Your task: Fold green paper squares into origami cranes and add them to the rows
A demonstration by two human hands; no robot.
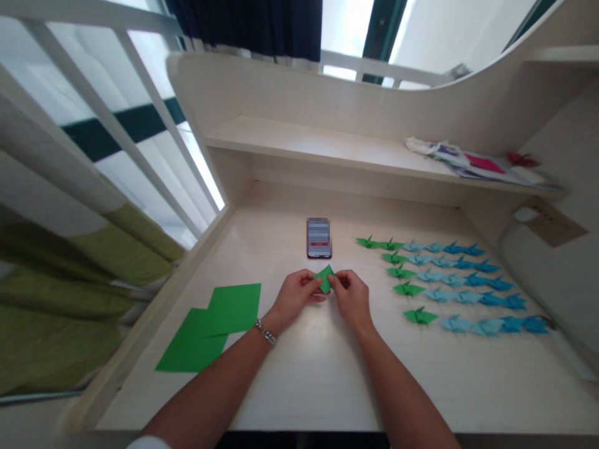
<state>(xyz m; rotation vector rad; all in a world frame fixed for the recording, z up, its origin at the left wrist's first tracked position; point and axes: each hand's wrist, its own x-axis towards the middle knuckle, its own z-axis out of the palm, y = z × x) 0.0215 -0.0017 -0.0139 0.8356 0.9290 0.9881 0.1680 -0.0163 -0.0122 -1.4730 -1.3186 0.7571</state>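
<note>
Both grips are pinching closed, thumb against fingers, on one small folded paper, green: left hand is holding its left edge, right hand its right. Paper is sitting between the hands, near the middle of the tabletop, one corner pointing away from the person. Creases are showing too small to read; possibly several layers. Silver bracelet is circling the left wrist. Phone is lying just beyond the hands, screen up. To the left, two green sheets are lying flat, overlapping. To the right, folded paper birds are standing in five rows, running green, pale blue, then deeper blue. Loose papers are resting on the shelf behind.
</note>
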